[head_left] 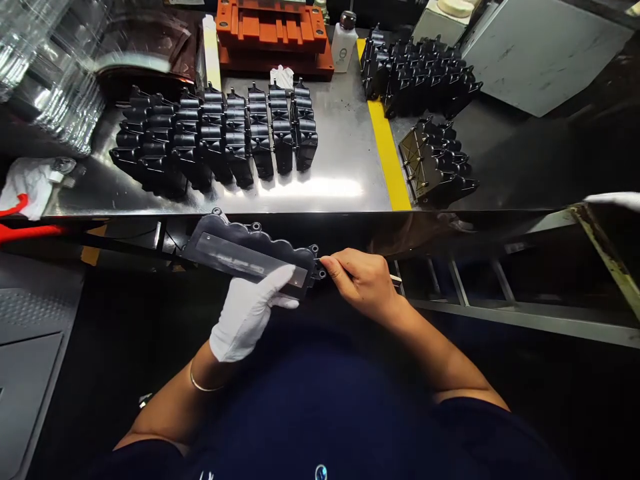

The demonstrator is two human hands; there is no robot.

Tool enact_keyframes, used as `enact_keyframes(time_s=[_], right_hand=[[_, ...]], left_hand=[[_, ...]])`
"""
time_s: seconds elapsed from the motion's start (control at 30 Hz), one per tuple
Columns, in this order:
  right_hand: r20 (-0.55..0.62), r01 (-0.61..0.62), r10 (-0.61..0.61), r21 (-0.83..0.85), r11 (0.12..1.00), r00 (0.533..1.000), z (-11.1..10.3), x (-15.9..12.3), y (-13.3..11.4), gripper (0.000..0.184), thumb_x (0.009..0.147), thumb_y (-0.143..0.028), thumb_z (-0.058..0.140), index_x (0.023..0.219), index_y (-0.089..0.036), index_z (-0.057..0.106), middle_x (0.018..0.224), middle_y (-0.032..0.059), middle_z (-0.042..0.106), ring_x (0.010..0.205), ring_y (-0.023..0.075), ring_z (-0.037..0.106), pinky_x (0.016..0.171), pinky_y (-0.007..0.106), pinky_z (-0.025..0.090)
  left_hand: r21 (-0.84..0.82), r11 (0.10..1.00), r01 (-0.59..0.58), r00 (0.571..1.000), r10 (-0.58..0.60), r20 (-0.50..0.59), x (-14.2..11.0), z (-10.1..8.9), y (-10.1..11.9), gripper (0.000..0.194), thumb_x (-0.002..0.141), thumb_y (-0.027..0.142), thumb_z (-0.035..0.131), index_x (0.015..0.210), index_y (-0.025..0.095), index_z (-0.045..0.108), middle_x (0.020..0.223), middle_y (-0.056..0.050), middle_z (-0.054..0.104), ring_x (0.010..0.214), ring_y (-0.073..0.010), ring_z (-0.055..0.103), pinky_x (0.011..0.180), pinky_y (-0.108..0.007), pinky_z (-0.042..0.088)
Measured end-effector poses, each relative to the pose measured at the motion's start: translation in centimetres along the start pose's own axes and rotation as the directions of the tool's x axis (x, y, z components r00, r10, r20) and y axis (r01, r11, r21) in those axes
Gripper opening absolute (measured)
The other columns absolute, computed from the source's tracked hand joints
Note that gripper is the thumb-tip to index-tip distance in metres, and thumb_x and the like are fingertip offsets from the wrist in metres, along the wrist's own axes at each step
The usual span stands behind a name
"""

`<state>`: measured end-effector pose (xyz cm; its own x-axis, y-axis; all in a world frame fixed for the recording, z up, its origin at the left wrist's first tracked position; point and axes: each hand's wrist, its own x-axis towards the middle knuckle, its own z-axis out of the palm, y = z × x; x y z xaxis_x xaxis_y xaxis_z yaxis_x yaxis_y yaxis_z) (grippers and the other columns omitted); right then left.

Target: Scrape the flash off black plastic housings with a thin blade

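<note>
My left hand (245, 312), in a white glove, grips a black plastic housing (240, 250) from below, with the thumb lying across a silvery label strip (245, 261) on its face. My bare right hand (363, 281) pinches a thin tool (395, 278) between thumb and forefinger. The tip of that tool sits at a round lug on the housing's right corner. Its shaft is partly hidden by my fingers, so I cannot tell its exact kind.
Rows of black housings (215, 137) stand on a steel table (345, 147), beyond a yellow tape strip (385, 140) more lie grouped. An orange fixture (273, 33), white bottle (345, 43), clear stacked trays (50, 80) and a white cloth (27, 190) lie farther out.
</note>
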<state>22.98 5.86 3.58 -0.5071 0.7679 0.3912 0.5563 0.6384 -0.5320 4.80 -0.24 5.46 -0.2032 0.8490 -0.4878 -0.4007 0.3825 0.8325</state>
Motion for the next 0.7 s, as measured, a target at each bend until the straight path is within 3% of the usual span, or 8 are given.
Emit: enact_keyframes(time_s=[0.13,0.3,0.5,0.63,0.7], right_hand=[[-0.029,-0.002,0.001,-0.031,1.0,1.0,0.14,-0.1,-0.09,0.034,0.096,-0.027,0.05,0.067,-0.015,0.064,0.063,0.0032,0.066,0.056,0.01,0.057,0.057,0.021,0.042],[0.03,0.004,-0.005,0.029,1.0,1.0,-0.23,-0.05,0.12,0.035,0.096,-0.027,0.05,0.066,-0.015,0.063,0.062,0.0024,0.065,0.055,0.009,0.057,0.056,0.021,0.041],[-0.031,0.029,-0.028,0.038,0.999,0.999,-0.67,-0.01,0.06,0.031,0.096,-0.026,0.051,0.069,-0.015,0.064,0.063,0.0023,0.066,0.055,0.009,0.057,0.056,0.02,0.041],[0.013,0.012,-0.012,0.015,1.0,1.0,-0.51,-0.04,0.21,0.035,0.097,-0.028,0.049,0.068,-0.015,0.064,0.064,0.0032,0.066,0.057,0.0094,0.058,0.057,0.021,0.041],[0.089,0.004,-0.007,0.033,0.999,0.996,-0.85,0.1,0.57,0.036,0.097,-0.03,0.048,0.068,-0.015,0.064,0.063,0.0029,0.066,0.056,0.009,0.057,0.056,0.021,0.039]], left_hand=[[0.013,1.0,0.002,1.0,-0.003,0.001,-0.15,0.24,0.3,0.021,0.07,0.03,0.078,0.08,0.012,0.074,0.091,-0.005,0.074,0.082,-0.0211,0.071,0.054,-0.025,0.063],[0.026,1.0,-0.001,1.0,0.001,0.001,-0.22,0.24,0.44,0.021,0.067,0.03,0.079,0.076,0.011,0.074,0.096,-0.006,0.074,0.083,-0.0226,0.071,0.054,-0.026,0.063],[0.006,1.0,-0.024,1.0,0.024,0.012,-0.09,0.27,0.64,0.017,0.069,0.026,0.079,0.079,0.013,0.074,0.09,-0.003,0.075,0.081,-0.0203,0.072,0.054,-0.023,0.063],[0.009,1.0,-0.005,1.0,0.004,0.026,-0.08,0.39,0.72,0.019,0.07,0.028,0.078,0.078,0.012,0.074,0.091,-0.004,0.075,0.08,-0.0202,0.072,0.054,-0.023,0.062],[0.045,0.999,0.011,1.0,-0.011,0.001,-0.05,0.22,0.58,0.02,0.068,0.027,0.08,0.081,0.012,0.074,0.085,-0.002,0.074,0.074,-0.0175,0.071,0.054,-0.022,0.061]])
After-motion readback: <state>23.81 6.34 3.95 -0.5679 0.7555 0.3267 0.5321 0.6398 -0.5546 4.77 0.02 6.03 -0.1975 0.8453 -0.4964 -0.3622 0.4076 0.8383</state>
